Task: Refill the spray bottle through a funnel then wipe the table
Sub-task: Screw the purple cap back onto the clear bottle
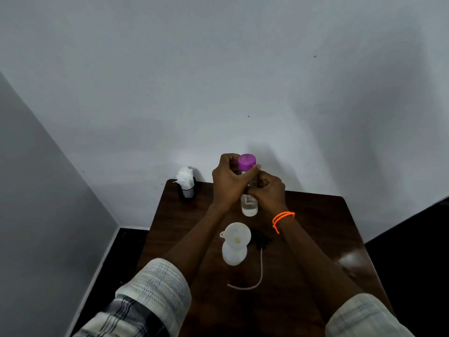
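The spray bottle point(233, 252) stands upright on the dark table point(315, 227), near its middle, with a white funnel point(236, 234) seated in its open neck. Its long axis runs straight up, mouth toward the camera. Just right of the spray bottle lies its black spray head point(261, 239), off the bottle, with the thin dip tube point(260, 271) curling toward the near edge.

Beyond the spray bottle, both hands hold a clear water bottle point(249, 203) with a purple cap point(246, 162); it also stands upright, a little liquid showing at its base. The left hand point(227, 181) is closed around the upper part just beside the cap, and the right hand point(268, 188) is wrapped tight around the body.

This looks like the uncapping step, with no pouring begun. Next, the cap must come off, then the water bottle has to be tipped over the funnel slowly, so the light spray bottle does not topple.

Far left of the spray bottle, at the table's back corner, a black holder with white tissues point(185, 183) waits for the wiping.
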Demonstrator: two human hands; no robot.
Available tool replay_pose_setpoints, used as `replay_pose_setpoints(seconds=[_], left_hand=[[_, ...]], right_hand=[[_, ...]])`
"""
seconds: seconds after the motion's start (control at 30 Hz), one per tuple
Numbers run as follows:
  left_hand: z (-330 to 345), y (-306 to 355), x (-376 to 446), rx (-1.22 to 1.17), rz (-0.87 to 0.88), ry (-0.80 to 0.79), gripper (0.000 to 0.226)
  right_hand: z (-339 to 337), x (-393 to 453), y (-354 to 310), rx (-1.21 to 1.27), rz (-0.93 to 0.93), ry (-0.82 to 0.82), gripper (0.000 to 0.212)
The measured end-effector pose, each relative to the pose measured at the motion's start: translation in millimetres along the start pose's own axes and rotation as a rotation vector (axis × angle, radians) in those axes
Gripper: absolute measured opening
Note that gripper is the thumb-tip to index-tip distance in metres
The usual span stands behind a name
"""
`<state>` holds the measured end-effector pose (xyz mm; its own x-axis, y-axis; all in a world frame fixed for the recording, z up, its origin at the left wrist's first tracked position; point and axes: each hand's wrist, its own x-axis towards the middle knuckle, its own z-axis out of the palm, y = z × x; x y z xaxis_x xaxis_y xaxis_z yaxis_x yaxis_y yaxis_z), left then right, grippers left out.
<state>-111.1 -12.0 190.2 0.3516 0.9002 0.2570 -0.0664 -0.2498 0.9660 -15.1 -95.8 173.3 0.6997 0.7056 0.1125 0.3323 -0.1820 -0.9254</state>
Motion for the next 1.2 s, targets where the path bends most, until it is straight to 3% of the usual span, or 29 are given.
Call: replay_pose_setpoints(seconds=[0.13, 0.27, 0.4, 0.77, 0.93, 1.2], left_hand=[[-6, -12, 5, -0.010, -0.011, -0.053, 0.044], [-11, -21, 13, 0.033, -0.008, -0.095, 0.044], [-20, -39, 18, 0.057, -0.024, -0.189, 0.055], [-40, -147, 29, 0.333, -0.300, -0.362, 0.042], [-37, -191, 37, 0.276, -0.410, -0.350, 0.038], [-30, -236, 55, 0.189, -0.520, -0.268, 0.046]], right_hand=[[3, 5, 8, 0.000, 0.025, -0.047, 0.043], [11, 13, 16, -0.025, 0.016, -0.086, 0.030], [24, 28, 32, -0.019, 0.053, -0.130, 0.040], [79, 70, 93, -0.075, 0.166, -0.183, 0.029], [103, 92, 116, -0.079, 0.224, -0.179, 0.049], [136, 120, 140, -0.161, 0.207, -0.162, 0.050]])
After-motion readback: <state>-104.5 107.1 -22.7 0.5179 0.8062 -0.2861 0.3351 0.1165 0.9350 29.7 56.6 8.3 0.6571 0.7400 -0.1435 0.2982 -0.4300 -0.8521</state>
